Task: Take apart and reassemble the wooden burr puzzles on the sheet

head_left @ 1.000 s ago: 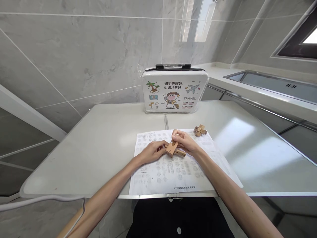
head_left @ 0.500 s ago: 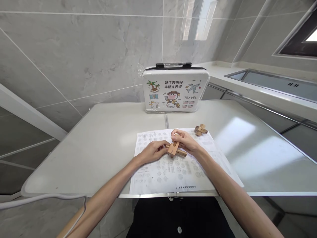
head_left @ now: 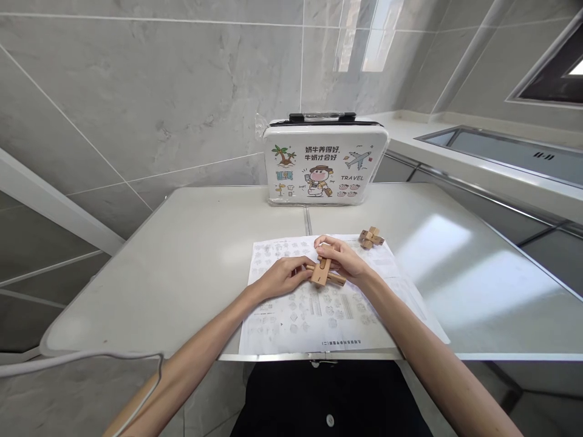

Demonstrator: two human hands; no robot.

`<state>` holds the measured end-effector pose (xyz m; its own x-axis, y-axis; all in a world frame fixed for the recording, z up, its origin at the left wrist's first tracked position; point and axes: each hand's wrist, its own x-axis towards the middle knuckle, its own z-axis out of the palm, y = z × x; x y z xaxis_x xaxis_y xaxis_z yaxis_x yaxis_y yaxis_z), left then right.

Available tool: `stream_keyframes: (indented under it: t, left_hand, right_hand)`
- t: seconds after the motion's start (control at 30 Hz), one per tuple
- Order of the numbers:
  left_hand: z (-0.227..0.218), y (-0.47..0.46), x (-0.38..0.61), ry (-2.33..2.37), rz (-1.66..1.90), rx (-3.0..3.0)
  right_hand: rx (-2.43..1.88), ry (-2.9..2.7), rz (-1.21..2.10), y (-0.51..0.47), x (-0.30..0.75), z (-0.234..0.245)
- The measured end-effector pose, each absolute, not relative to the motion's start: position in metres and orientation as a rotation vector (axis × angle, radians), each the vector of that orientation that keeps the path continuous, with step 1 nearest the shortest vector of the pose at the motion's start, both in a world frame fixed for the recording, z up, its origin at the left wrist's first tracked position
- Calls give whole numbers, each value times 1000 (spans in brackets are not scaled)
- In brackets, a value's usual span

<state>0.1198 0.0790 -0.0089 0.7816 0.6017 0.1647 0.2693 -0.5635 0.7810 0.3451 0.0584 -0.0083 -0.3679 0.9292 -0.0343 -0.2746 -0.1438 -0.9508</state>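
Over the printed sheet (head_left: 291, 346), both of my hands are closed around wooden puzzle pieces. My right hand (head_left: 344, 258) pinches the upper end of a slotted wooden puzzle piece (head_left: 320, 276) that slants down toward me. Another wooden bar (head_left: 337, 279) lies crosswise behind it, its end sticking out on the right. My left hand (head_left: 288, 276) grips the left end of the crosswise wood with thumb and fingers. How the pieces fit together is hidden by the front piece. Beyond my right hand, an assembled wooden burr puzzle (head_left: 371, 237) sits at the sheet's upper right corner.
A white cartoon-printed case (head_left: 325, 164) with a black handle stands at the back of the white folding table (head_left: 150, 261), before a tiled wall. On the right runs a counter (head_left: 492, 164) with a dark glass panel. A white cable (head_left: 82, 359) crosses the lower left.
The slotted piece in my right hand has turned slightly and now hangs a little straighter. My hands stay nearly where they were; the whole view has shifted slightly.
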Motion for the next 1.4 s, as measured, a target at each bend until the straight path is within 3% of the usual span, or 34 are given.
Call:
stream_keyframes:
  t: [0.77, 1.4]
  left_hand:
    - [-6, 78, 120, 668, 531, 2192]
    - [-7, 79, 121, 683, 537, 2158]
  right_hand:
    - [-996, -1385, 1759, 65, 359, -18]
    - [-1124, -1658, 1483, 62, 363, -7]
